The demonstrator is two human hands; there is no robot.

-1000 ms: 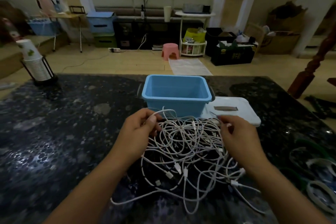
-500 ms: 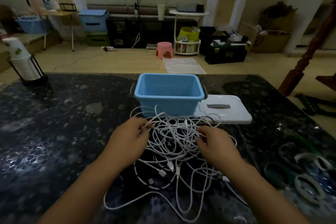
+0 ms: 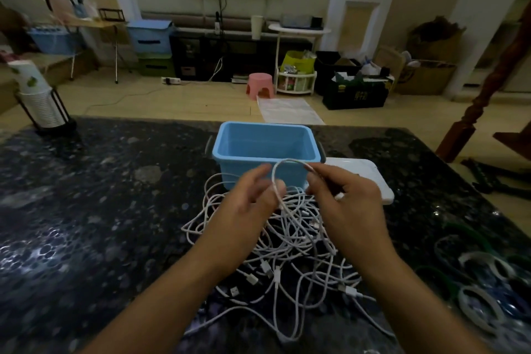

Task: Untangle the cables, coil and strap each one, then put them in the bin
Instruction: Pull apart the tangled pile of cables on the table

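A tangled heap of white cables (image 3: 290, 250) lies on the dark stone table (image 3: 100, 210), in front of an empty blue bin (image 3: 265, 149). Both hands are raised above the heap. My right hand (image 3: 349, 204) pinches one white cable (image 3: 283, 165) near its plug end, and the cable arches up and over toward my left hand (image 3: 250, 204). The left hand's fingers are loosely spread beside the hanging part of that cable; whether they touch it is blurred.
A white lid (image 3: 365, 172) lies right of the bin. Several green and white strap rings (image 3: 482, 290) lie at the table's right edge. A cup holder with stacked paper cups (image 3: 40, 98) stands at the far left corner.
Both hands rose out of the heap. The right hand lifted one cable's end up in front of the bin, and the left hand let go of the strands it held.
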